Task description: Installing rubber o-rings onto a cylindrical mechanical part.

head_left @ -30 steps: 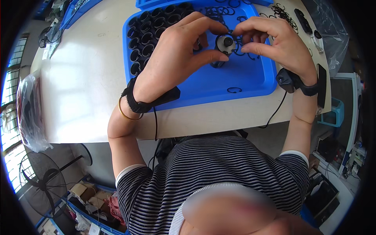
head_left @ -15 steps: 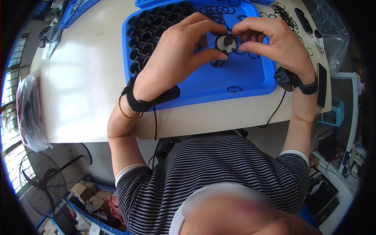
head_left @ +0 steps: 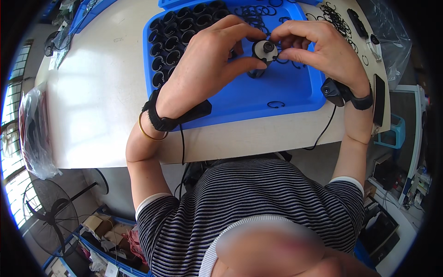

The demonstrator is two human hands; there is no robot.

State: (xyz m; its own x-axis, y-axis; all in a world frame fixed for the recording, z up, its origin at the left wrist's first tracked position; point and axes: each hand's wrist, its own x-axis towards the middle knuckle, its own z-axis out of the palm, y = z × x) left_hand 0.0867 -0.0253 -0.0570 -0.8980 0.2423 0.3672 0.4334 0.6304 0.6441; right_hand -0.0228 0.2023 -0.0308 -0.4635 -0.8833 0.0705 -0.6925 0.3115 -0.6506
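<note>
A black cylindrical part point(head_left: 257, 73) with a pale disc on top and a black knob at its centre stands over the blue tray point(head_left: 295, 94). My left hand point(head_left: 203, 64) is closed around its left side, the thumb at the near edge and the forefinger at the far edge. At the right edge of the disc, my right hand point(head_left: 323, 48) is closed, with thumb and fingertips bunched close to the part. What lies between the right fingertips is too small to make out. Loose black snap rings point(head_left: 256, 16) lie in the tray just beyond the part.
Rows of black cups point(head_left: 173, 44) fill the tray's left side. One snap ring point(head_left: 276, 105) lies near its front edge. More rings point(head_left: 334, 21) are heaped on the table to the right, by a black tool point(head_left: 357, 24). Cables hang from both wrist straps.
The part and my hands have shifted very slightly to the left. Both hands keep the same hold.
</note>
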